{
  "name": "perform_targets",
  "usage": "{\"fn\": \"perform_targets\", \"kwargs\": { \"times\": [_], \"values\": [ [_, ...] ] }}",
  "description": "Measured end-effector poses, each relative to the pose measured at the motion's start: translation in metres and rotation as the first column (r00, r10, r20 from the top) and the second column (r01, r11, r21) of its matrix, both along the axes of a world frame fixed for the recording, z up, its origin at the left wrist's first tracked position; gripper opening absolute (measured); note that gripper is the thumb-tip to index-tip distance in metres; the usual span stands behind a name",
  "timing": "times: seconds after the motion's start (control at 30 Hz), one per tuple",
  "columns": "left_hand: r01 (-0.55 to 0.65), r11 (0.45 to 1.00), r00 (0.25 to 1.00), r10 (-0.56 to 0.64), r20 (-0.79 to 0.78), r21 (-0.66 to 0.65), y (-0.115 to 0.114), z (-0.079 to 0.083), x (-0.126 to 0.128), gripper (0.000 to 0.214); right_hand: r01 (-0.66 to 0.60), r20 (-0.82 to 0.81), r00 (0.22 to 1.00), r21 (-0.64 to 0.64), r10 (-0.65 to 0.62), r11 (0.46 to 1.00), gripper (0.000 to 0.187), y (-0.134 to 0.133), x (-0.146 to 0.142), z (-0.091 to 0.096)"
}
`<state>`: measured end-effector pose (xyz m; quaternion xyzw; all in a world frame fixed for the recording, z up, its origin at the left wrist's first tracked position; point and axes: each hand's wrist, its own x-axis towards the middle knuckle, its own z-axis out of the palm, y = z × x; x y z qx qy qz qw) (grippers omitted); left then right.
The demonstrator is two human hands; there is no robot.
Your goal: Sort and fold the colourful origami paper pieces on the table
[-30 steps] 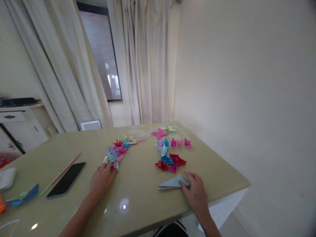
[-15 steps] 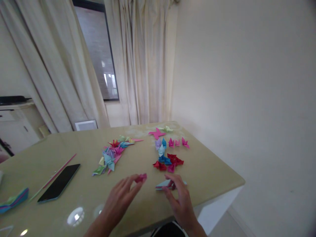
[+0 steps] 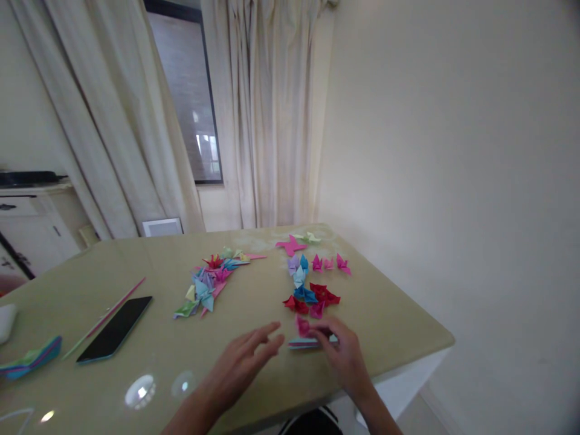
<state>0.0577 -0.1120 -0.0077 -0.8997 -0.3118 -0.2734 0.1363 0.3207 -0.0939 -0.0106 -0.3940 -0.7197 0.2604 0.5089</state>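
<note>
Between the thumb and fingers of my right hand (image 3: 339, 349) is a small pink folded-paper piece (image 3: 302, 327). It is held just above a light blue folded-paper strip (image 3: 304, 344) with a darker line along it, which the hand partly covers. To the left, my left hand (image 3: 247, 361) is open with its fingers apart and nothing in them. Beyond the right hand sit red folded-paper pieces (image 3: 324, 294), a magenta one (image 3: 317, 309) and a blue one (image 3: 305, 294).
A heap of colourful paper cranes (image 3: 205, 290) lies left of centre. Pink folded pieces (image 3: 342, 264) stand in a row further back. A black phone (image 3: 115, 329), thin sticks (image 3: 115, 307) and folded coloured paper (image 3: 36, 357) are on the left of the table (image 3: 389, 326).
The pink paper piece has passed from my left hand to my right. My left hand has opened and moved right, and the view has shifted slightly.
</note>
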Motion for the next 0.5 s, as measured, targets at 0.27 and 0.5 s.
{"fn": "perform_targets", "kwargs": {
  "times": [0.27,0.5],
  "values": [
    [-0.78,0.581,0.591,0.806,0.032,-0.232,0.048,-0.015,-0.144,0.038,0.547,-0.017,0.836,0.089,-0.548,0.832,0.057,0.089,0.094,-0.009],
    [-0.777,0.413,0.487,0.873,-0.038,-0.474,0.043,-0.019,-0.18,0.031,0.551,0.116,0.825,0.052,-0.554,0.833,0.061,0.106,0.107,-0.037]
  ]
}}
